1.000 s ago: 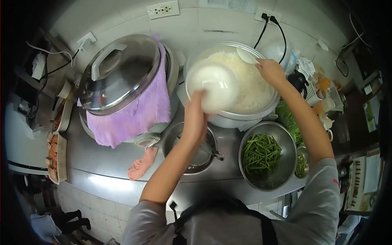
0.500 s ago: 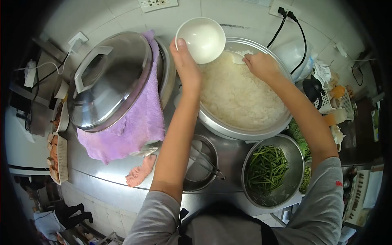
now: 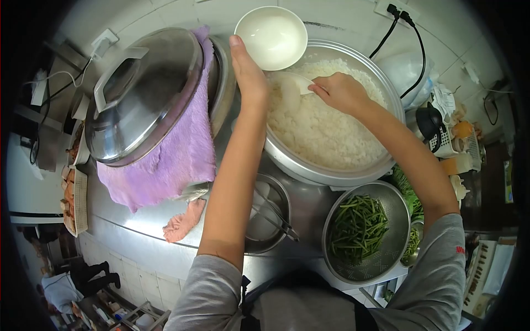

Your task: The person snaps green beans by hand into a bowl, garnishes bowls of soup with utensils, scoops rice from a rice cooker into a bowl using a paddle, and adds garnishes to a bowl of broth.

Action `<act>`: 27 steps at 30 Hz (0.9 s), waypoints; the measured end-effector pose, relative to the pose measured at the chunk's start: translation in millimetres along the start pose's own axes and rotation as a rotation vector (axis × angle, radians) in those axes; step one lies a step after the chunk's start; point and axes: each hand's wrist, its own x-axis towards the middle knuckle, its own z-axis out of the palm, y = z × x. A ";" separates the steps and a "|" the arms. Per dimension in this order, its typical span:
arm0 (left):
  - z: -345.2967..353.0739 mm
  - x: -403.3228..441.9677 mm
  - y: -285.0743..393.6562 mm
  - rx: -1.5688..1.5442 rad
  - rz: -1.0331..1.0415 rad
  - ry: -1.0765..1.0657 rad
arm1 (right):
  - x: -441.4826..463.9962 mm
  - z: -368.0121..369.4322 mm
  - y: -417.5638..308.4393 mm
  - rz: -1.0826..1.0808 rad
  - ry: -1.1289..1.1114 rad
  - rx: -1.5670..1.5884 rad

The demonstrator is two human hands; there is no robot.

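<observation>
Pale tiled wall (image 3: 345,22), tiled floor (image 3: 150,280)

Left hand (image 3: 251,80): fingers mostly hidden behind white bowl (image 3: 270,38). Paddle (image 3: 298,83): handle covered by right hand (image 3: 341,92), rice-laden end blurred. Near front edge of counter (image 3: 306,212), steel pan (image 3: 284,194) partly behind left forearm (image 3: 234,182). Toward counter's back right corner, orange item (image 3: 462,129) too small to identify. Red sleeve marking (image 3: 460,250) unreadable. Wall outlet (image 3: 398,7) cropped by top edge.
</observation>
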 end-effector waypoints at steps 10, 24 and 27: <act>4.7 1.4 -1.1 0.084 -0.048 0.002 | -15.5 -13.6 -13.4 -0.076 -0.175 0.064; -9.5 0.5 6.1 -0.247 -0.321 -0.296 | -103.9 -56.8 -20.0 -0.388 0.096 -0.271; -11.0 -13.7 11.0 -0.357 -0.354 -0.287 | -106.0 -66.0 -29.4 0.196 -0.052 -0.045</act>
